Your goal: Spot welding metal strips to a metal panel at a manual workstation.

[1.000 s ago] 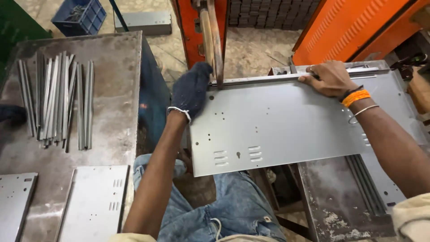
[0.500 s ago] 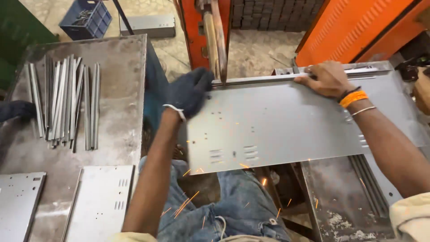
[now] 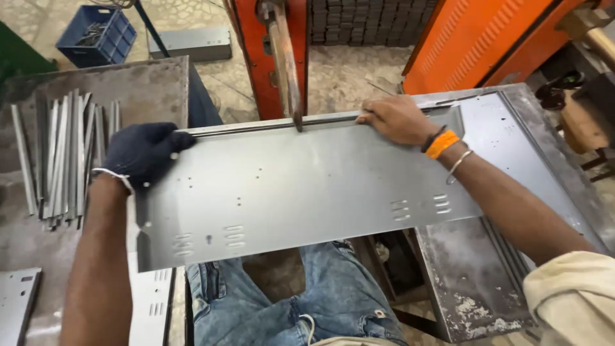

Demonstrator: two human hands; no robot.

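A large grey sheet-metal panel (image 3: 301, 186) lies flat across the person's lap, over the blue jeans (image 3: 320, 295), and serves as the landmark here. Its far long edge carries a folded lip, and that lip sits right under the tip of the copper-coloured electrode arm (image 3: 285, 64) of the orange-red welding machine (image 3: 269, 38) beyond it.

The left hand (image 3: 142, 154), in a dark knitted glove, grips the panel's far left corner, its fingers (image 3: 179, 140) curled over the lip and closed on the metal. The right hand (image 3: 397, 118) is bare (an orange band and a thin bangle sit on the wrist) and presses on the panel's far edge to the right of the electrode, fingers bent and resting on the lip; whether they wrap under it cannot be told.

Small groups of slots and drilled holes show near the panel's near edge.

Left of the panel, a worn steel counter (image 3: 147, 90) bears a bundle of thin metal strips (image 3: 61, 154). Nearer the person, smaller slotted plates (image 3: 150, 307) lie beside the panel's near left corner. Right of the panel another grey sheet (image 3: 506, 134) rests on a second counter (image 3: 474, 295). Beyond the left counter, a blue plastic crate (image 3: 96, 35) stands on the floor.
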